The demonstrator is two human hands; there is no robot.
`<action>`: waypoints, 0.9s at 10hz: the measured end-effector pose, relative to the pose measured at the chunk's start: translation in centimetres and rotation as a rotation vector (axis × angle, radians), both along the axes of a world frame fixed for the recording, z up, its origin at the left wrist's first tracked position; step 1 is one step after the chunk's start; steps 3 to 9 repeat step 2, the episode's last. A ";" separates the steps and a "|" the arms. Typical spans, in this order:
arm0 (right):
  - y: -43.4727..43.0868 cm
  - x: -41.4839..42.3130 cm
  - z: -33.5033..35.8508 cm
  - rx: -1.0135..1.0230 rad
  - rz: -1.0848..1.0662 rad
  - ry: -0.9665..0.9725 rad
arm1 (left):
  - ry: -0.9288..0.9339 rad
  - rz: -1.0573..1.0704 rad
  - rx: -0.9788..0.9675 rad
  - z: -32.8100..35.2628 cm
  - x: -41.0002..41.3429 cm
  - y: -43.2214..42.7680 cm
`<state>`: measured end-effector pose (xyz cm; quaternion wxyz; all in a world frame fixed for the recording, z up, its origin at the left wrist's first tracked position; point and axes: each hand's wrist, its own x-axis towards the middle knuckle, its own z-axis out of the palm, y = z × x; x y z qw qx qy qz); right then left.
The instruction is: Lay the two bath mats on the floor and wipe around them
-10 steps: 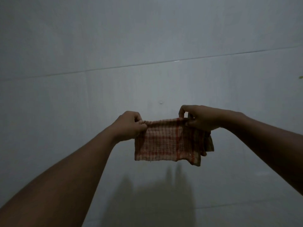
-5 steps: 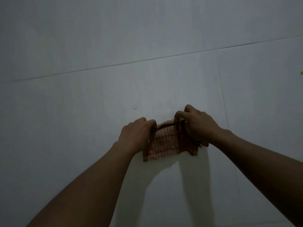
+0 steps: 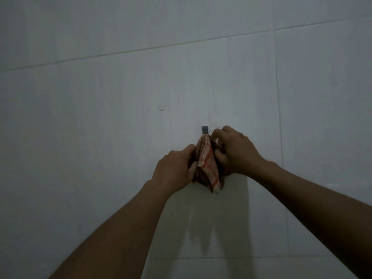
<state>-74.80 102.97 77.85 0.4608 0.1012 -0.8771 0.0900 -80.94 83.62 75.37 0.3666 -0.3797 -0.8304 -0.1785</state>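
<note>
Both hands are up at the white tiled wall [image 3: 120, 97], working a red-and-white checked cloth [image 3: 208, 164] bunched between them. The left hand [image 3: 173, 170] is curled closed along the cloth's left edge, and the right hand [image 3: 235, 152] is closed on its upper right part, fingers pressing the top of the bundle toward a small dark hook [image 3: 204, 129] fixed to the tile. The cloth's top sits right under that hook, touching or nearly so; whether it has caught on it I cannot tell. The lower corner of the cloth hangs free below the hands.

No bath mats and no floor are in sight from here, so I can't say where the mats lie or whether they are down. Going by the task, this looks like the tail end: the wiping rag being hung away. It could just as well be coming off the hook, though.

If it is being hung, the next move calls for a fold or loop of the fabric to be slipped over the hook's tip. Then both grips should ease off gently so the weight settles without sliding off.
</note>
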 end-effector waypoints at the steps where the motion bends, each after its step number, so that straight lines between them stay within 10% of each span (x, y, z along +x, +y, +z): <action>1: 0.1 0.1 -0.5 -0.018 0.092 -0.016 | -0.020 0.010 -0.050 0.0 0.3 -0.1; 9: 0.1 0.7 -0.7 -0.001 0.073 0.055 | -0.014 0.051 -0.089 0.5 0.5 -1.1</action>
